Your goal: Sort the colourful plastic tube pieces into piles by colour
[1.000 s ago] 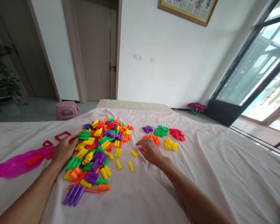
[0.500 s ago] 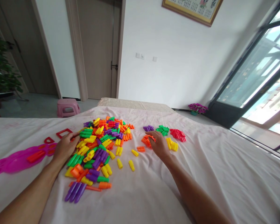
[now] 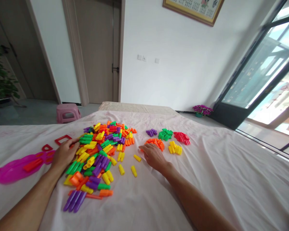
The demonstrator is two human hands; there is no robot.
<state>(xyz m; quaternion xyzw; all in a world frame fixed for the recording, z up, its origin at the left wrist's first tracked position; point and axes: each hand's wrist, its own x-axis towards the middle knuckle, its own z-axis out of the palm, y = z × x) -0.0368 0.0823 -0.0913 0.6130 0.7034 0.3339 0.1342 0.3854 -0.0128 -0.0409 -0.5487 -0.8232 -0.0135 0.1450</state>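
A heap of bullet-shaped plastic building pieces in yellow, green, purple and orange spreads over the left half of the cloth. At its left edge rests my left hand, fingers loosely stretched against the pieces and holding nothing I can see. My right hand is low on the cloth, its fingers curled down just in front of the orange group. The single orange piece there is hidden under those fingers. Several loose yellow pieces lie between the hands.
Separate groups stand beyond my right hand: purple, green, red and yellow. On the left lie a magenta plastic tray and red frames. A pink stool stands past the table edge.
My right hand has moved left and nearer from above the orange group, uncovering it, and now covers the lone orange piece beside it. The left hand stays at the heap.
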